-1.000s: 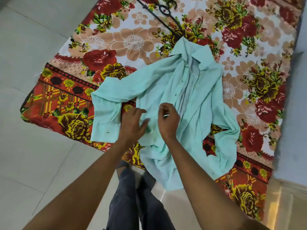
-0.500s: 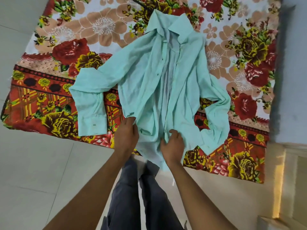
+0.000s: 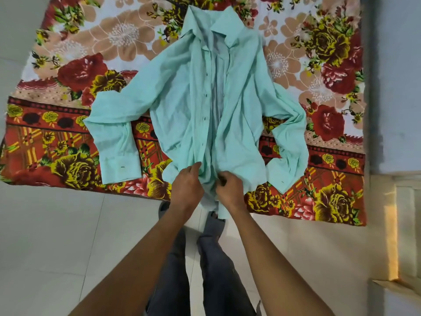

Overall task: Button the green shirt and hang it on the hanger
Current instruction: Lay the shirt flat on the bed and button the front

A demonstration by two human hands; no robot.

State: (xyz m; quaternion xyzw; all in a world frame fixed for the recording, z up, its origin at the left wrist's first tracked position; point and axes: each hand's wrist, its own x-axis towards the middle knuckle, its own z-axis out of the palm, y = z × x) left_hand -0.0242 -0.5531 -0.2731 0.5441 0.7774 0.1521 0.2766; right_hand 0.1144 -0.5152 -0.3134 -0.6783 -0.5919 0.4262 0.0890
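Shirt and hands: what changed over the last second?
Both hands moved down the shirt front toward its hem. The left hand, flat on the cloth a second ago, now grips the left front edge; the right hand pinches the right edge beside it. The lower front got bunched between them. The shirt stays unbuttoned on the floral sheet, sleeves spread as before.

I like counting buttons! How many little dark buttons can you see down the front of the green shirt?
4 on the green shirt: one near the chest, one below it, one at the middle, one just above the hands. More may hide under folds.
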